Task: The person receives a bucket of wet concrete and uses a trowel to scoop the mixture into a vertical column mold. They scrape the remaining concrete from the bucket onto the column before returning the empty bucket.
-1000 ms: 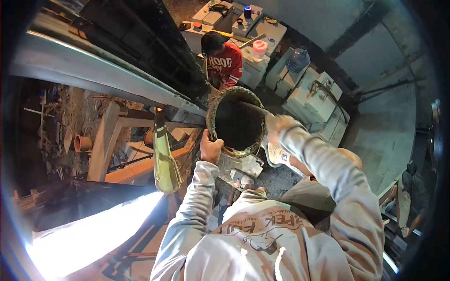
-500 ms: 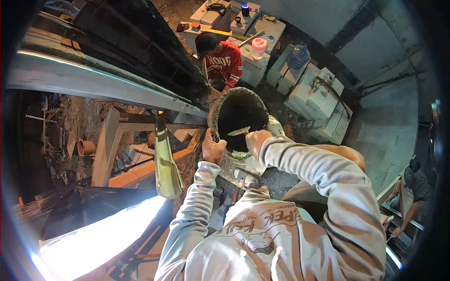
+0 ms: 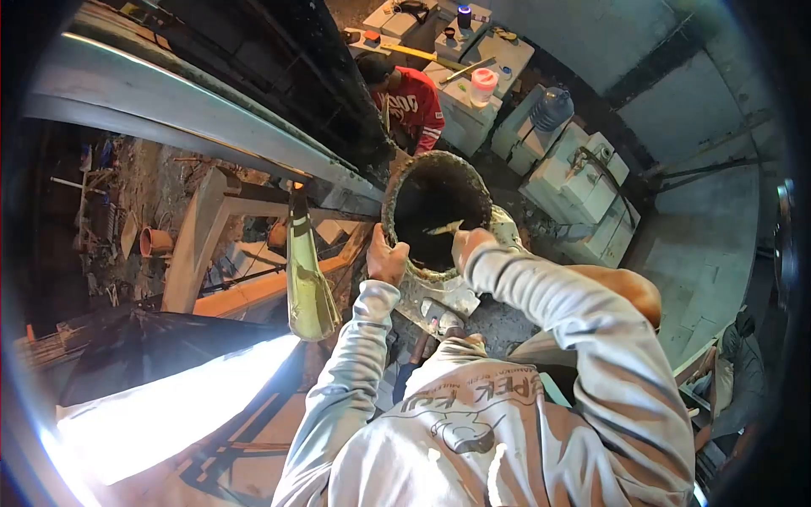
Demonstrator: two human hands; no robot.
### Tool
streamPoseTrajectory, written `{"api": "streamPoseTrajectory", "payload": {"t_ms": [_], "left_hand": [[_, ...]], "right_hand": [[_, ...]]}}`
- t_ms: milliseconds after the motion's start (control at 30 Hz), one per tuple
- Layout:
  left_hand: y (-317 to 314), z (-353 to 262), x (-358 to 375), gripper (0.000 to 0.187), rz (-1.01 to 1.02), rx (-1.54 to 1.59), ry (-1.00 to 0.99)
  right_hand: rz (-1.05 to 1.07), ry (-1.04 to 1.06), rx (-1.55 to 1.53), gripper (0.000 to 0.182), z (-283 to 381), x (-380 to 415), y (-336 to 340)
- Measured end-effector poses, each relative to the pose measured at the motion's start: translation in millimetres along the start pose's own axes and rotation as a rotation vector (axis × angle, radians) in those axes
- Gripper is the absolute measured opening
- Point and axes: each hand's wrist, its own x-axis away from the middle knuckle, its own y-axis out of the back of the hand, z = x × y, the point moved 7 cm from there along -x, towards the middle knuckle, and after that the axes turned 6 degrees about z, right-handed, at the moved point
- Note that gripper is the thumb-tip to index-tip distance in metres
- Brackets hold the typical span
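Observation:
A round, rough-rimmed bucket (image 3: 439, 159) with a dark inside stands in front of my body. My left hand (image 3: 388, 257) grips its rim at the near left side, the fingers curled over the edge. At the near right of the opening, my right hand (image 3: 470, 244) is closed on a small trowel (image 3: 443, 228), whose blade points left over the dark inside. The bucket's contents are too dark to make out. Below the opening, pale material (image 3: 435, 291) covers the near outer side.
A person in a red shirt (image 3: 416, 106) crouches beyond the bucket. White blocks (image 3: 583, 182) lie at the right, with a clear water jug (image 3: 552, 108) and a pink-lidded tub (image 3: 483, 84). Metal beams (image 3: 211, 114) cross the left. Another person (image 3: 737, 384) is at far right.
The view has shifted, so the bucket and blocks appear slightly further right. My right hand and the trowel have shifted a little within the opening. My left hand stays at the rim.

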Motion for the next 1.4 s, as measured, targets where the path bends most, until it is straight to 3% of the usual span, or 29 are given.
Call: {"api": "streamPoseTrajectory", "payload": {"t_ms": [33, 100, 200, 233, 267, 333, 433, 533, 567, 600, 700, 733, 800, 900, 933, 1000, 1067, 1100, 1267, 1333, 1400], "left_hand": [[0, -7, 0, 0.045, -0.018, -0.033, -0.024], [1, -22, 2, 0.044, -0.001, 0.009, -0.034], [-2, -36, 5, 0.042, 0.036, -0.034, -0.068], [-1, -43, 8, 0.042, -0.003, -0.065, -0.099], [0, -47, 11, 0.042, -0.043, -0.097, -0.123], [-7, -26, 10, 0.043, 0.021, -0.026, -0.084], [-3, -22, 14, 0.043, 0.044, 0.151, -0.046], [2, -28, 11, 0.041, 0.066, -0.043, 0.041], [-4, -16, 5, 0.048, 0.065, -0.09, -0.002], [-1, -30, 10, 0.048, 0.065, -0.091, -0.004], [-7, -47, 19, 0.064, 0.127, -0.093, 0.097], [-12, -39, 19, 0.064, 0.127, -0.091, 0.101], [-8, -25, 15, 0.043, -0.107, -0.011, 0.02], [-2, -30, 14, 0.035, -0.033, -0.039, 0.013], [-5, -35, 11, 0.033, 0.037, -0.098, 0.054], [-11, -41, 13, 0.031, 0.007, -0.131, 0.02], [-19, -49, 15, 0.031, 0.055, -0.172, 0.073], [-23, -54, 16, 0.033, 0.057, -0.162, 0.051], [-30, -52, 24, 0.036, -0.008, -0.199, 0.123], [-32, -43, 19, 0.034, 0.01, -0.017, 0.052], [-30, -36, 27, 0.031, 0.024, 0.006, 0.07]], "right_hand": [[0.003, -0.015, -0.16, 0.028, -16, 26, 36], [-0.003, -0.082, 0.003, 0.022, -28, 52, 87], [-0.051, 0.126, 0.007, 0.015, -20, 31, 91], [0.052, 0.072, 0.041, 0.02, -5, 22, 79], [-0.183, -0.047, -0.11, 0.015, 6, 13, 60], [-0.168, -0.156, -0.479, 0.022, 8, 23, 24], [-0.074, -0.042, -0.236, 0.024, -6, 45, 37], [-0.166, -0.086, -0.179, 0.025, -35, 59, 74], [-0.143, -0.12, -0.135, 0.034, -46, 52, 80], [0.105, 0.207, 0.424, 0.027, -25, 59, 81], [-0.018, -0.179, -0.128, 0.027, -46, -19, 5], [-0.02, -0.18, -0.158, 0.029, -32, 5, 1], [-0.069, -0.095, -0.175, 0.031, -13, 30, -10], [0.058, -0.036, -0.093, 0.039, -44, 32, 16], [0.105, -0.125, -0.032, 0.042, -53, 36, 32], [0.229, -0.244, -0.256, 0.042, -92, -5, -1], [-0.097, -0.493, -0.464, 0.023, -112, 11, 39], [-0.096, -0.5, -0.471, 0.023, -112, 15, 38], [-0.257, -0.381, -0.086, 0.012, -86, 23, 46], [-0.299, -0.296, -0.083, 0.013, -92, -9, 9], [0.082, -0.107, -0.043, 0.013, -94, -48, -48]]}}
